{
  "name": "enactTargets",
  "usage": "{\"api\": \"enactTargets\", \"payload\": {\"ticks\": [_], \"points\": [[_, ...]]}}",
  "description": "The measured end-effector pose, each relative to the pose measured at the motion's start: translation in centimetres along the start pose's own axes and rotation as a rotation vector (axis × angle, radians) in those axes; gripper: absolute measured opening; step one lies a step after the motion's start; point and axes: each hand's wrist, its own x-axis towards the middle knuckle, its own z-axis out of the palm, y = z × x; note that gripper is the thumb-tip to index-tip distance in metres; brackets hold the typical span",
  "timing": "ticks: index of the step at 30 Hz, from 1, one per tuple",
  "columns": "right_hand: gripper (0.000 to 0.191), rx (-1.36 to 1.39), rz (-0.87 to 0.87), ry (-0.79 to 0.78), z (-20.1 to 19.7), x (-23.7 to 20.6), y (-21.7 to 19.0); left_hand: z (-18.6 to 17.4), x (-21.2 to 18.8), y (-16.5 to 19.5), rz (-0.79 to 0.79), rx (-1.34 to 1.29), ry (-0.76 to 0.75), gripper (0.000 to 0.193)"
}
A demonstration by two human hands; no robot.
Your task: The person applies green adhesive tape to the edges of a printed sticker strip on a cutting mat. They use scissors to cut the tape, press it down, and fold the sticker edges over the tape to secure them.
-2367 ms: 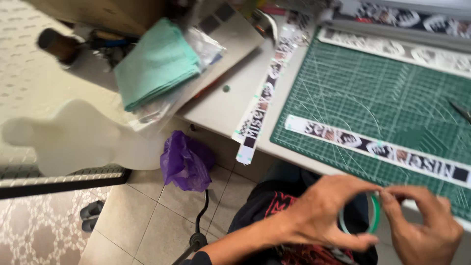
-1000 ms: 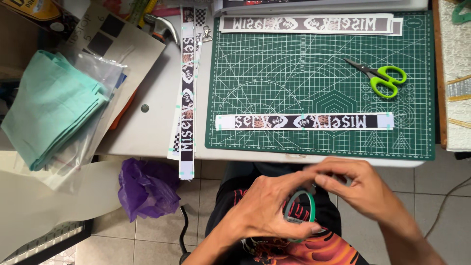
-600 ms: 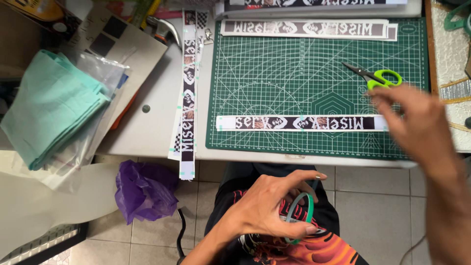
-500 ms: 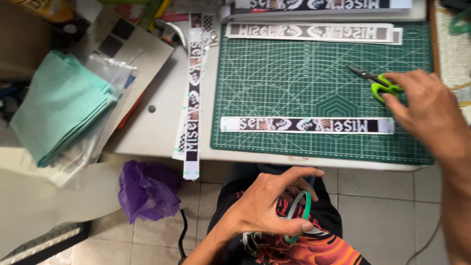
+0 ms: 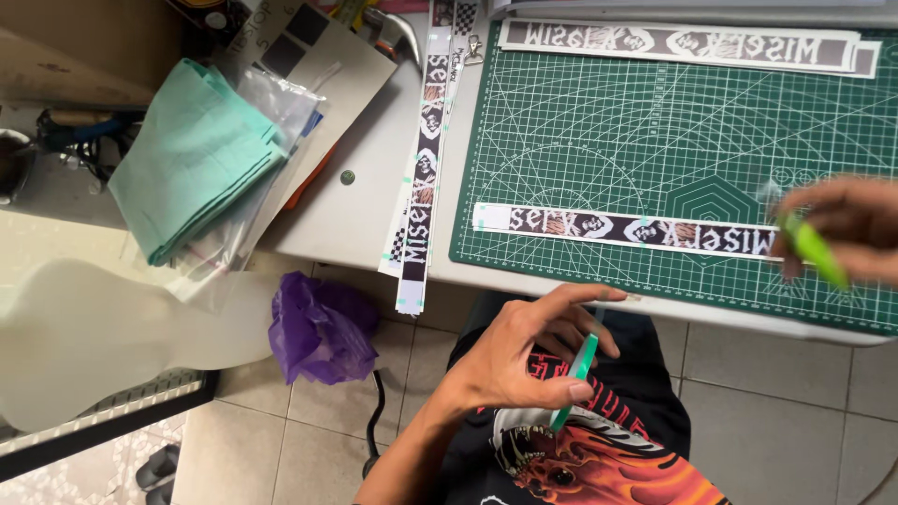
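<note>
Tiled floor below, grey desk edge above it, green cutting mat [image 5: 673,140] covering the desk's right half

Tape roll [image 5: 575,379], green, seen edge-on: held over the lap, below the desk edge, at roughly 5 o'clock in the frame. Left hand [image 5: 519,355] is clamped on it, thumb on the lower rim, fingers spread over the top; a short clear tail seems to run up from the roll toward 12 o'clock

Right hand [image 5: 842,229] at 3 o'clock, motion-blurred, closed around the bright green handle of scissors [image 5: 812,248]; blades not resolvable, so open or shut is not readable

Hands well apart: scissors lie toward 2 o'clock from the roll, across the near mat edge

Printed strip [image 5: 627,227] lies flat on the mat, long axis 9-to-3, between the two hands and above the roll at about 12 o'clock from it. Its right end sits just beside the right hand, which is the nearer one; its left end carries a small pale tab

Second printed strip [image 5: 678,42] along the mat's top edge, same axis. Third, narrower printed strip [image 5: 421,178] runs 12-to-6 on the bare desk, lower end overhanging

Further out: folded teal cloth [image 5: 192,150] on clear bags at 10 o'clock; purple bag [image 5: 318,327] below the desk at 7 o'clock
</note>
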Motion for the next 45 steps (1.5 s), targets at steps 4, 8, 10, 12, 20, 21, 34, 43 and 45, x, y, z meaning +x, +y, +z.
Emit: {"api": "enactTargets", "payload": {"ticks": [4, 8, 10, 12, 20, 21, 34, 43, 45], "points": [[0.073, -0.112, -0.051, -0.411, 3.6, -2.4, -1.7, -0.1, 0.1, 0.1, -0.025, 0.03, 0.024, 0.089], [0.083, -0.136, -0.092, -0.574, 6.6, -2.3, -4.7, 0.3, 0.0, 0.4, -0.02, 0.127, 0.031, 0.089], [0.09, -0.274, 0.219, -0.58, 7.4, -1.9, -5.8, 0.5, 0.1, 0.5, -0.008, 0.161, 0.025, 0.087], [0.09, -0.305, 0.319, -0.584, 7.8, -1.6, -6.3, 0.8, 0.0, 0.6, 0.014, 0.19, 0.016, 0.083], [0.086, -0.087, 0.04, -0.575, 8.2, -1.6, -5.3, 1.3, -0.1, 1.0, -0.018, 0.195, -0.008, 0.087], [0.087, -0.095, 0.049, -0.575, 8.2, -1.6, -5.2, 1.3, -0.1, 1.0, -0.014, 0.203, -0.01, 0.085], [0.086, -0.095, 0.074, -0.592, 8.0, -1.1, -6.4, 1.4, 0.4, 1.0, -0.026, 0.223, -0.019, 0.09], [0.072, -0.117, -0.019, -0.573, 8.1, -1.1, -4.7, 1.4, 0.2, 1.1, -0.029, 0.225, -0.025, 0.089], [0.072, -0.176, 0.099, -0.569, 8.1, -1.2, -4.3, 1.4, 0.2, 1.1, -0.018, 0.226, -0.026, 0.089]]}}
